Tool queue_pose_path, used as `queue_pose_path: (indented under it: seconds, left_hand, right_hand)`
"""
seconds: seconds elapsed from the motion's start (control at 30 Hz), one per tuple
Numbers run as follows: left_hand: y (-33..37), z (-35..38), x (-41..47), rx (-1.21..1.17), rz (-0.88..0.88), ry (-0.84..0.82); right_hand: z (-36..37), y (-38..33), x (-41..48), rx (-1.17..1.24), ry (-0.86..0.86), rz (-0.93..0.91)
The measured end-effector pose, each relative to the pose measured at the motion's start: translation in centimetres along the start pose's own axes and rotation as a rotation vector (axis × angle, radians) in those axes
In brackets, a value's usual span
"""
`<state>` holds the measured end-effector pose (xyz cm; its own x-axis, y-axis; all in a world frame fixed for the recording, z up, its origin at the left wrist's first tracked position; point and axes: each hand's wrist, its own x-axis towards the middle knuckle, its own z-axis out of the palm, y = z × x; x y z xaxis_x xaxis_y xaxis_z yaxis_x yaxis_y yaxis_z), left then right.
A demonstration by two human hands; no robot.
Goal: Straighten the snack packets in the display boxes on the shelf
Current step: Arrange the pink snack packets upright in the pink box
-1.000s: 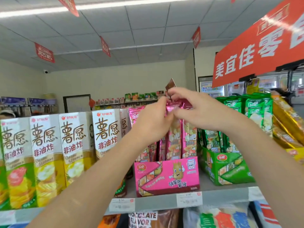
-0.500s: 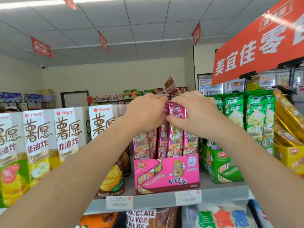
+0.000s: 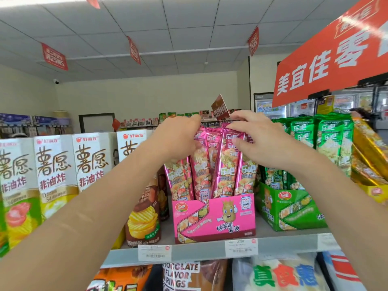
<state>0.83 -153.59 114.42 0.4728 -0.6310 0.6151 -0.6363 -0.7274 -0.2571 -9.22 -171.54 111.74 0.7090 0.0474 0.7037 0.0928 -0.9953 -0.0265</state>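
Fingers [image 3: 239, 119] of left hand [image 3: 178, 139] and right hand [image 3: 264, 143] hold pink packets [image 3: 224, 171].

It is bright and even in here, lit from a ceiling strip [image 3: 48, 0] high up and left of the pink display box [image 3: 214, 219]. Shadows are soft and faint. The foil pink packets [image 3: 224, 164] standing in the box carry a sheen, and the gold packets [image 3: 369, 148] far to its right glare harder. The price tags [image 3: 241, 247] just below it are smeared unreadable. Toward the edges the lens bends things: white cartons [image 3: 54, 175] left of the box lean, and the red sign [image 3: 327, 66] above right slants.
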Motion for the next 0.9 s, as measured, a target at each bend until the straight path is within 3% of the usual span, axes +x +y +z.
queue_pose_path:
  seconds: [0.1,0.3,0.47,0.6,0.77,0.9]
  left_hand:
    - [0.2,-0.9,0.0,-0.16,-0.055,0.118]
    - [1.4,-3.4,-2.0,-0.53,0.057,0.764]
    - [1.6,-4.9,-3.7,-0.56,0.12,1.042]
    - [1.5,-5.4,-5.2,-0.607,0.11,1.156]
    - [1.8,-5.9,-6.9,-0.826,0.031,1.2]
    - [3.2,-5.7,-8.2,-0.931,0.038,1.182]
  right_hand:
    - [0.3,-0.3,-0.1,-0.044,0.032,-0.009]
    - [-0.1,-0.9,0.3,-0.034,0.05,-0.028]
    - [-0.4,-1.5,0.3,0.022,0.106,-0.052]
    - [-0.7,-1.9,0.0,0.071,0.131,-0.042]
    - [-0.8,-4.4,-3.1,0.508,0.468,-0.051]
    - [1.0,-8.6,-7.5,0.672,0.211,-0.136]
